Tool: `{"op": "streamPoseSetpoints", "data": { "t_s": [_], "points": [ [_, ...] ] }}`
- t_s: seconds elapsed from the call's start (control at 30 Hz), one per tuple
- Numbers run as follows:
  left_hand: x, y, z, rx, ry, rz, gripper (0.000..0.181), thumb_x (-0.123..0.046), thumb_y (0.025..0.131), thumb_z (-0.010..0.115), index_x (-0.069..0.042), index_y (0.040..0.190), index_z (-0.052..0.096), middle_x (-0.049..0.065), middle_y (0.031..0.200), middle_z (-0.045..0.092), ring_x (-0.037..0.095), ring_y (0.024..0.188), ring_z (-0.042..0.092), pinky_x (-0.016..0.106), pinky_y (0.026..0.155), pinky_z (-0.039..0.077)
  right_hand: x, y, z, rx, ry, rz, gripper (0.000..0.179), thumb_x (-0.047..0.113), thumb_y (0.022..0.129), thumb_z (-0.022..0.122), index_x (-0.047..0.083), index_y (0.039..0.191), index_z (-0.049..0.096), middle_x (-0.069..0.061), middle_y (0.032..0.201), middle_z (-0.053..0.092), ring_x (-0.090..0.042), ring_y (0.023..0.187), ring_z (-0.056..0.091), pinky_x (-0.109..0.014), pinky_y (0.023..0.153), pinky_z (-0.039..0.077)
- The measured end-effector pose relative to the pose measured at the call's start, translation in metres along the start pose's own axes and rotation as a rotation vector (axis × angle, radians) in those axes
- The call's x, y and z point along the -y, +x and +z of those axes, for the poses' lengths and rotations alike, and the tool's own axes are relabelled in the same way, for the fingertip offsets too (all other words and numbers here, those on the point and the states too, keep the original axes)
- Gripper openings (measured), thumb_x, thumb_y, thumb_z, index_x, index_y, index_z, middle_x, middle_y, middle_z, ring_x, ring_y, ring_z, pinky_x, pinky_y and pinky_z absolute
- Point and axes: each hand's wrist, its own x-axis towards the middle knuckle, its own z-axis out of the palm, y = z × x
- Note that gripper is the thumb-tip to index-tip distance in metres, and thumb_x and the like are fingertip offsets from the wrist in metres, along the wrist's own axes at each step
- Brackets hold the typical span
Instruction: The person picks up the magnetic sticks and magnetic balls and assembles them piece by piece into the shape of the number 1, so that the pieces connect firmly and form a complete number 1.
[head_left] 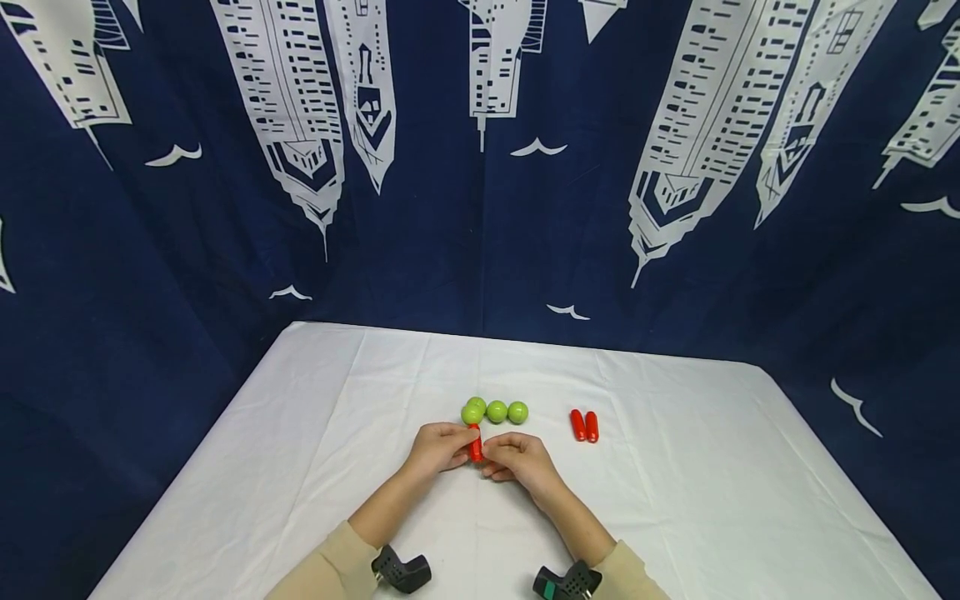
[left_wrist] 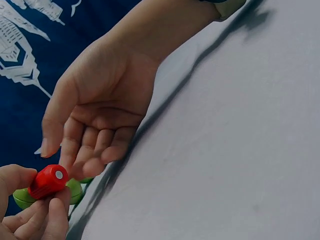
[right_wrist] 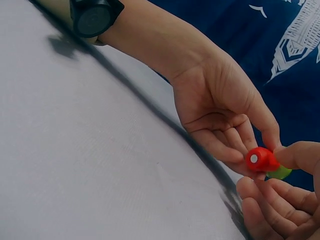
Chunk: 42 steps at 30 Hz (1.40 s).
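Note:
A short red rod [head_left: 476, 443] with a pale round dot on its end is pinched between the thumb and fingers of my left hand [head_left: 438, 447]. In the left wrist view the rod [left_wrist: 49, 181] points its dotted end at the camera. My right hand [head_left: 522, 460] is close on the rod's other side, fingers loosely bent, thumb tip near the rod. Just beyond the rod's far end sits a green ball [head_left: 472, 414], overlapping it in the left wrist view. Another green ball [head_left: 477, 404] lies right behind that one.
Two more green balls, one [head_left: 497, 412] beside the other [head_left: 517, 412], continue the row to the right. Farther right, two red rods [head_left: 584, 426] lie side by side. All of it is on a white cloth-covered table [head_left: 675, 500], with a dark blue printed curtain [head_left: 480, 233] behind.

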Motion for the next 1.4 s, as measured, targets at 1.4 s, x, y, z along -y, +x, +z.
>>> {"op": "streamPoseSetpoints", "data": {
  "t_s": [1.4],
  "points": [
    [0.0,0.02,-0.029,0.036,0.031,0.102,0.022,-0.005,0.092,0.064,0.016,0.097,0.064,0.007,0.083,0.069,0.012,0.072,0.067,0.026,0.072,0.057,0.052,0.036,-0.03,-0.048,-0.194,-0.162,0.029,0.0,0.09,0.06,-0.015,0.114,0.06,-0.023,0.098,0.068,-0.026,0.084,0.069,-0.033,0.076,0.056]
  ]
}}
